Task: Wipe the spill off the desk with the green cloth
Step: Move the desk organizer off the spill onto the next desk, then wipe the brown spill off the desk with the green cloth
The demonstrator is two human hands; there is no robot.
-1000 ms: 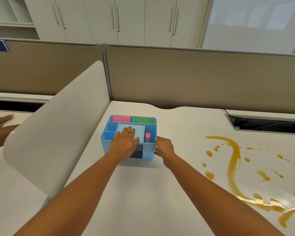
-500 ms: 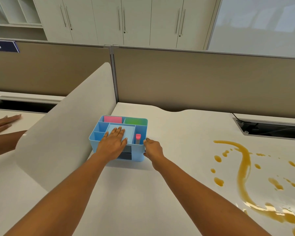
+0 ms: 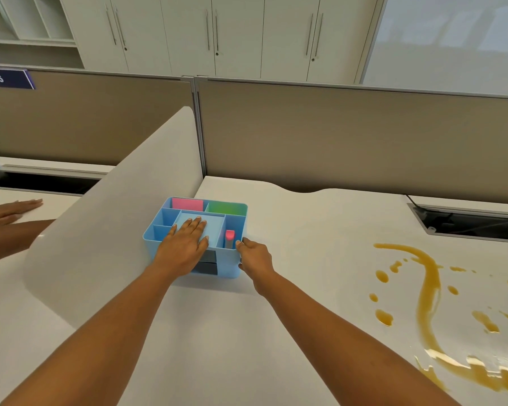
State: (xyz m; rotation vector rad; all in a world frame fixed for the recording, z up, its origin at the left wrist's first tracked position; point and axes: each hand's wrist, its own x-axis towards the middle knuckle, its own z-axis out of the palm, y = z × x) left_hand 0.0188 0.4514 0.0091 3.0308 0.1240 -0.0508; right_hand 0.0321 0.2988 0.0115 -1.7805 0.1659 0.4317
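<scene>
The green cloth (image 3: 228, 208) lies folded in the back right compartment of a blue desk organizer (image 3: 226, 269) on the white desk (image 3: 302, 238). My left hand (image 3: 185, 247) rests flat on the organizer's top, fingers over its middle lid. My right hand (image 3: 254, 256) grips the organizer's front right corner, thumb on the rim. A brown spill (image 3: 428, 282) streaks and dots the desk to the right, well apart from the organizer and both hands.
A pink cloth (image 3: 187, 204) and a pink-capped item (image 3: 230, 237) also sit in the organizer. A white curved divider (image 3: 115, 218) stands just left of it. Another person's hand (image 3: 12, 209) lies on the neighbouring desk. A cable slot (image 3: 467, 224) opens at the back right.
Both hands have slid the organizer a little to the left, closer to the white divider and farther from the spill. Their hold on it is unchanged.
</scene>
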